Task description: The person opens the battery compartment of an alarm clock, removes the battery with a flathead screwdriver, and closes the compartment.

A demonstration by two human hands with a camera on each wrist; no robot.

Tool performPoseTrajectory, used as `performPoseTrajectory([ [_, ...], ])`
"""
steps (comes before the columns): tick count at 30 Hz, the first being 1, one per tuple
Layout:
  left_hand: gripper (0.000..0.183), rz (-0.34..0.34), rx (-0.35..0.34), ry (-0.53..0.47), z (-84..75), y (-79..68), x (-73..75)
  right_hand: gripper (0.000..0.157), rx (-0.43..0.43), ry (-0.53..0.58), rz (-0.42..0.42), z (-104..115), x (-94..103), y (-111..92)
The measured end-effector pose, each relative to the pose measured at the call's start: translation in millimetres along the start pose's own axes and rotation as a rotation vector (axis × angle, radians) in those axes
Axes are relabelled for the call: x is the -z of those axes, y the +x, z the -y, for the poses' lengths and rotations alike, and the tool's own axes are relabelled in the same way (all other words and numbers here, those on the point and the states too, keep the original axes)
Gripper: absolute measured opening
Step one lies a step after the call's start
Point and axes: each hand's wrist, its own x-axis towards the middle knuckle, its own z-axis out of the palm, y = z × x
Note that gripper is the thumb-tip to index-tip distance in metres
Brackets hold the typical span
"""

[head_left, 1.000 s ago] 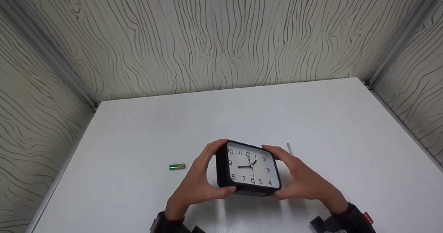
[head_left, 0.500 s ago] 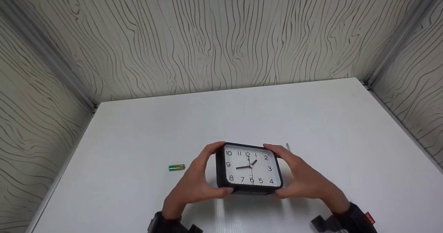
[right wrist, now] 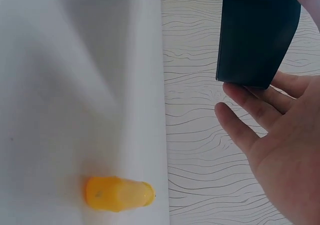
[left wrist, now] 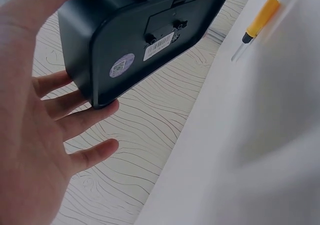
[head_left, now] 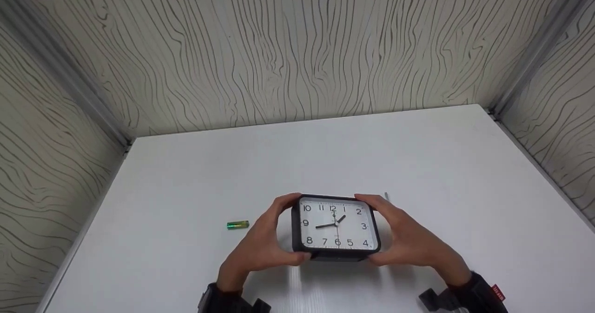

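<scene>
A black rectangular alarm clock (head_left: 341, 231) with a white numbered dial is held up between both hands, face toward the head camera. My left hand (head_left: 262, 243) grips its left end, thumb at the lower edge and fingers at the upper. The right hand (head_left: 404, 241) holds the right end the same way. In the left wrist view the back of the clock (left wrist: 135, 55) shows two small knobs, a barcode label and a round sticker. The right wrist view gives the clock's dark side (right wrist: 255, 40), with fingers (right wrist: 250, 105) under its edge.
A green battery (head_left: 238, 224) lies on the white table (head_left: 186, 178), left of the left hand. A screwdriver with a yellow handle (left wrist: 265, 16) lies on the right side; only its shaft tip (head_left: 386, 196) shows past the right hand. Wood-patterned walls (head_left: 297, 48) stand behind and at both sides.
The clock has turned slightly so its dial faces the head camera more squarely and sits more level. Both hands keep their grip; battery and screwdriver stay put.
</scene>
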Motion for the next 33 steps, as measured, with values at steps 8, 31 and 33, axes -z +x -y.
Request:
performPoseTrajectory([
  [8, 0.099, 0.011, 0.013, 0.041, 7.5, -2.2, -0.7, 0.108, -0.048, -0.043, 0.017, -2, -0.2, 0],
  [31, 0.103, 0.094, 0.141, 0.139, 17.4, 2.6, -7.3, 0.113, -0.112, -0.143, 0.01, -7, -4.9, -3],
  [33, 0.104, 0.096, 0.139, 0.146, 19.2, 3.0, -8.1, 0.113, -0.104, -0.139, 0.011, -7, -5.0, -4],
])
